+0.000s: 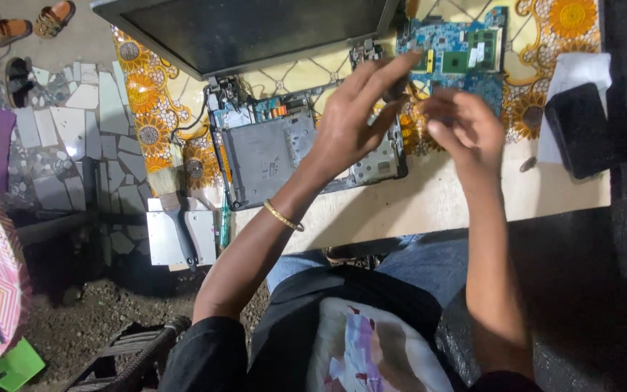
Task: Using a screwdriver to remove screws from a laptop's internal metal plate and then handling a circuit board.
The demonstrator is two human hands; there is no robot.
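Two bare hands are being held above an opened laptop base (284, 156), which is lying on a wooden surface (429, 207) partly covered by a cloth with an orange flower pattern (143, 94). The left hand (353, 120) is being kept with the fingers stretched out, and a small dark object (398, 88) is being pinched between its thumb and fingers; what this piece is cannot be told, because it is blurred. The right hand (466, 127) is being held just beside it with the fingers curled loosely, and it cannot be told if anything is gripped there. A blue circuit board (459, 54) is lying behind the hands, apart from the base, and the dark screen lid (248, 29) is lying at the far edge.

Judged from this, a small part is being passed or turned between both hands, while the base is standing open below. For the next move, a fine and steady grip on the small piece seems to be needed, and it should be kept over the surface, since it could be dropped easily into the open base.

A brush (172, 203) and a green-handled screwdriver (224, 229) are lying at the left edge. A black rectangular object (585, 127) is resting on white paper (575, 72) at the right.
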